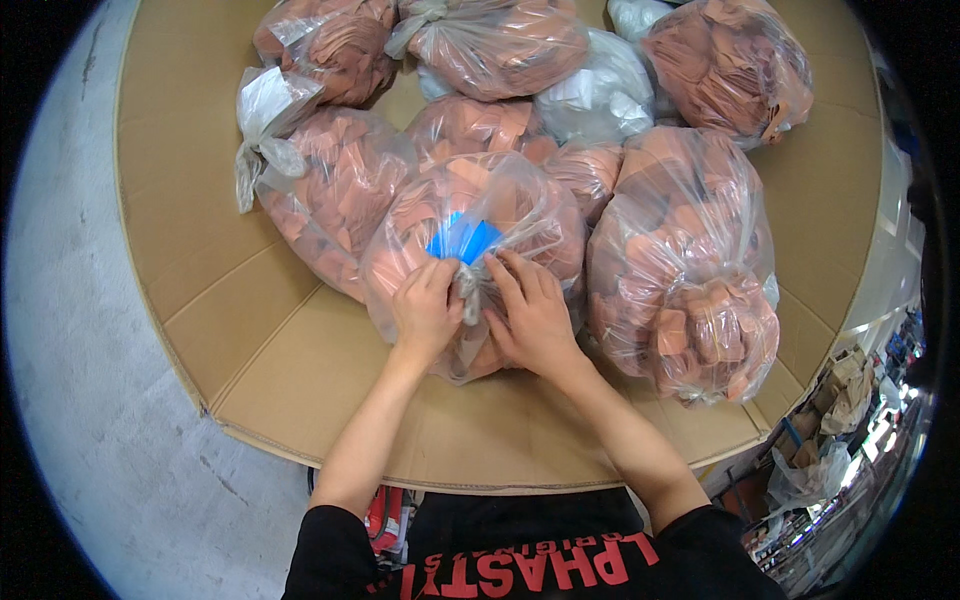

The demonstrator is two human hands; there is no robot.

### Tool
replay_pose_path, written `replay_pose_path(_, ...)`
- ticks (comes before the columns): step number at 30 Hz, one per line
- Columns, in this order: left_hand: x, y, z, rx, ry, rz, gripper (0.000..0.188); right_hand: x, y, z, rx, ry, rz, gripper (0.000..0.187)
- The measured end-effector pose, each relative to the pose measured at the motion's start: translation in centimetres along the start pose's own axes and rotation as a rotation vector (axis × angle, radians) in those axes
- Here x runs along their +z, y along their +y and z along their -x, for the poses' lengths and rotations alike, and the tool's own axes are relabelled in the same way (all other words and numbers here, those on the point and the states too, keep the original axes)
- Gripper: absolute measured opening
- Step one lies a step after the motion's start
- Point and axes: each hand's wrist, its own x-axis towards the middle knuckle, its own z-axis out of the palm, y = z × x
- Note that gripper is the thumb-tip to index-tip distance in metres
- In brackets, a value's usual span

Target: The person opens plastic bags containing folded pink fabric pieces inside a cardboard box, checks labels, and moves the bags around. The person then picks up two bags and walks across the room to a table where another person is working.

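Note:
A clear plastic bag [400, 225] full of flat orange-brown pieces sits in front of me on brown cardboard. Its gathered neck [468, 285] is twisted into a knot between my hands. My left hand [428, 308] pinches the neck from the left, fingers bent. From the right, my right hand [535, 310] grips the gathered plastic with curled fingers and thumb. Just beyond the fingertips, a bright blue piece [463, 238] shows through the film. What lies under my fingers is partly hidden.
Close on the right stands another filled bag [690, 230]; a tied bag [345, 180] leans on the left. More filled bags [500, 45] lie behind, with a greyish-white bag [600, 90] among them. The cardboard's edge [400, 480] runs near my body, beside grey floor [120, 400].

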Motion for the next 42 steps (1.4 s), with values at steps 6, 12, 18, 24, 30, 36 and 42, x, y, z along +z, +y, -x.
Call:
replay_pose_path(6,-1.6,0.1,1.4,-0.015,-0.228,-0.042,0.044,1.8,0.2,0.2,0.052,-0.042,0.24,0.071)
replay_pose_path(12,-2.3,0.6,2.6,0.079,-0.328,-0.063,0.069,2.6,1.4,0.6,0.072,0.009,0.253,0.049)
replay_pose_path(18,-0.9,0.7,2.8,0.044,-0.285,-0.143,0.087,3.2,1.6,0.3,0.124,0.045,0.253,0.037)
replay_pose_path(24,0.5,0.6,1.5,0.101,-0.26,-0.304,0.051,3.0,1.4,-0.1,0.161,0.03,0.143,0.024)
replay_pose_path(30,-3.5,0.0,-0.8,0.123,-0.383,-0.137,0.02,1.8,-1.6,-1.1,0.196,0.071,-0.223,0.013)
replay_pose_path(36,-14.2,0.6,2.5,0.08,-0.42,-0.091,0.029,1.5,-10.2,-2.8,-0.117,-0.004,-0.373,0.019)
replay_pose_path(42,-24.3,2.1,6.7,-0.157,-0.162,-0.172,0.041,1.4,-19.4,-6.1,-0.307,0.01,-0.602,0.02)
